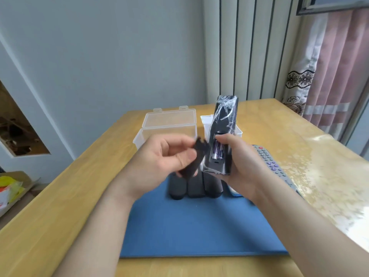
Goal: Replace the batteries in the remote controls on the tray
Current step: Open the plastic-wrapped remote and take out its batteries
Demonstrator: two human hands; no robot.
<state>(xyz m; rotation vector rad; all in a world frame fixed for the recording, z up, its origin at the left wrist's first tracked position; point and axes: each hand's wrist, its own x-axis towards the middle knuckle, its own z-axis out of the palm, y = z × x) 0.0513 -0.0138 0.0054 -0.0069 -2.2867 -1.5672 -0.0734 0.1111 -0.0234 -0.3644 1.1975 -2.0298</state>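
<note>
My right hand (pixel 241 166) grips a black remote (pixel 224 124) wrapped in clear film, held upright with its back toward me. Its battery bay is uncovered and purple batteries (pixel 218 152) sit inside, with my thumb at the bay's top edge. My left hand (pixel 159 162) pinches the black battery cover (pixel 191 160), blurred, just left of the remote. Below the hands three black remotes (pixel 194 186) lie side by side on the blue tray (pixel 179 232).
Two clear plastic boxes stand at the back: an open one with raised lid (pixel 169 124) and another (pixel 205 120) behind the held remote. A grey remote (pixel 269 162) with coloured buttons lies right of the tray. The wooden table (pixel 60 226) extends left; a cardboard box (pixel 12 188) sits beyond its edge.
</note>
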